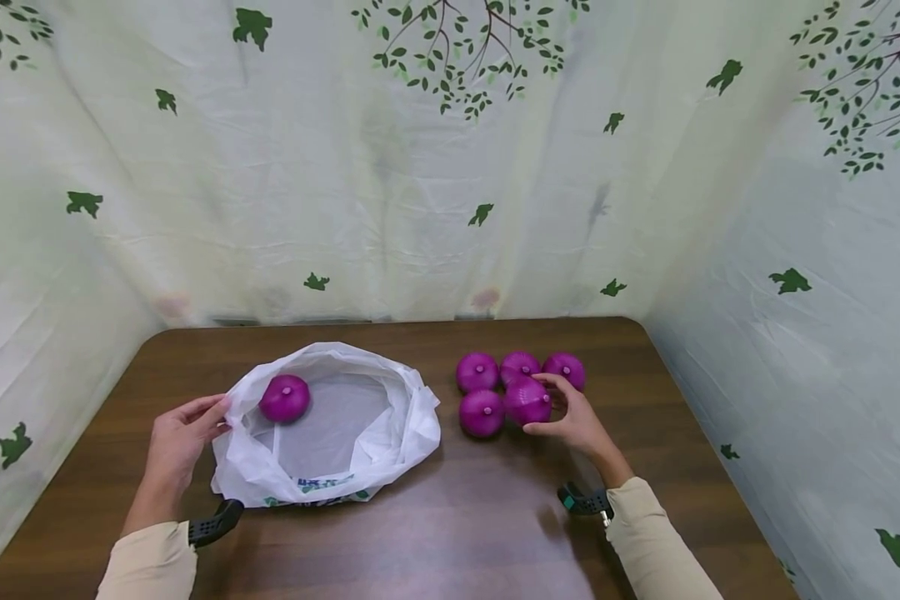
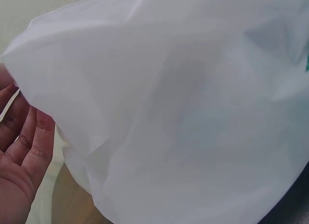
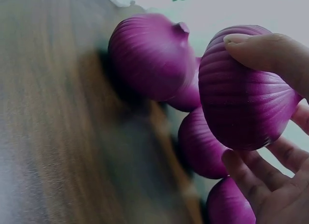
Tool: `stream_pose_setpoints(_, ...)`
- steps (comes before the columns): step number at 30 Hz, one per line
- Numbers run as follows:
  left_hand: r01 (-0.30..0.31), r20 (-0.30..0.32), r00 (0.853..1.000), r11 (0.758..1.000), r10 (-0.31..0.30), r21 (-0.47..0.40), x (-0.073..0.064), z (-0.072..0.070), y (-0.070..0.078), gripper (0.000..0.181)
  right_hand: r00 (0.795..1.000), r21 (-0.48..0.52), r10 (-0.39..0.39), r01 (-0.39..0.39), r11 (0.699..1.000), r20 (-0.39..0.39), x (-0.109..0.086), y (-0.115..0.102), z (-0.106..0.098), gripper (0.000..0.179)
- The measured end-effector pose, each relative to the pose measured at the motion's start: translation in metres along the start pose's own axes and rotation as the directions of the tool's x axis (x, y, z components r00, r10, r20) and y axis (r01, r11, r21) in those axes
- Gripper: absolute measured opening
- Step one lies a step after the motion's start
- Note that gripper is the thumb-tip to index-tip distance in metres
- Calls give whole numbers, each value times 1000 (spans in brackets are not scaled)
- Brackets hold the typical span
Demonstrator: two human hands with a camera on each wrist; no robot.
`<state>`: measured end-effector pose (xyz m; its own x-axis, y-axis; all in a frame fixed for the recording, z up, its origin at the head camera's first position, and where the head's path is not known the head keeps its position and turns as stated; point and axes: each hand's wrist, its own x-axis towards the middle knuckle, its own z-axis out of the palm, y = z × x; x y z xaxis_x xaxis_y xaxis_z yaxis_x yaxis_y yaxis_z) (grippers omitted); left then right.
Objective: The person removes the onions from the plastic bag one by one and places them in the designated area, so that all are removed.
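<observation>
My right hand [image 1: 573, 421] grips a purple onion [image 1: 528, 402] between thumb and fingers. In the right wrist view the ribbed onion [image 3: 246, 93] sits between the thumb above and the fingertips below. Beside it on the table is another onion [image 1: 482, 413], and behind are several more, such as the leftmost one [image 1: 477, 372]. On the left, my left hand [image 1: 183, 433] pinches the rim of a white plastic bag [image 1: 412, 425] spread wide at its mouth. One onion [image 1: 285, 398] lies inside the bag near its left wall. The bag [image 2: 145, 113] fills most of the left wrist view.
Both the bag and the onions are on a brown wooden table [image 1: 450, 542]. A pale curtain [image 1: 420, 167] printed with leaves hangs behind the table and along its sides. Dark bands [image 1: 217, 523] circle both wrists.
</observation>
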<state>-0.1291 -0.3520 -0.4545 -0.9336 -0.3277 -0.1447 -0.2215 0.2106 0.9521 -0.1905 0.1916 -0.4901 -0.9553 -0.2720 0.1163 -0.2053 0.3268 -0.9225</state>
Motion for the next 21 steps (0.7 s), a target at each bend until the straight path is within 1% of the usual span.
stream_pose_setpoints(3,8,-3,1000,1000,-8,0,0,2,1,33,1000,-25,-9,8,1000,-13,-2,6,1,76)
stream_pose_setpoints(5,10,-6,1000,1000,-10,8,0,2,2,35,1000,-27,2,-2,1000,-19,-4,8,2,75)
stream_pose_setpoints(10,22,-14,1000,999,-21,37,1,3,3,48,998,-13,45,-46,999,-38,-8,12,5,75)
stream_pose_setpoints(15,44,-14,999,997,-43,63,0,5,1,58,996,-6,65,-66,998,-67,-12,20,9,76)
stream_pose_setpoints(18,34,-9,999,998,-34,57,0,5,0,58,992,-21,89,-91,996,-87,-12,26,11,75)
stream_pose_setpoints(21,15,-8,1000,999,-14,48,1,5,0,53,989,-30,102,-105,994,-103,-12,29,15,75)
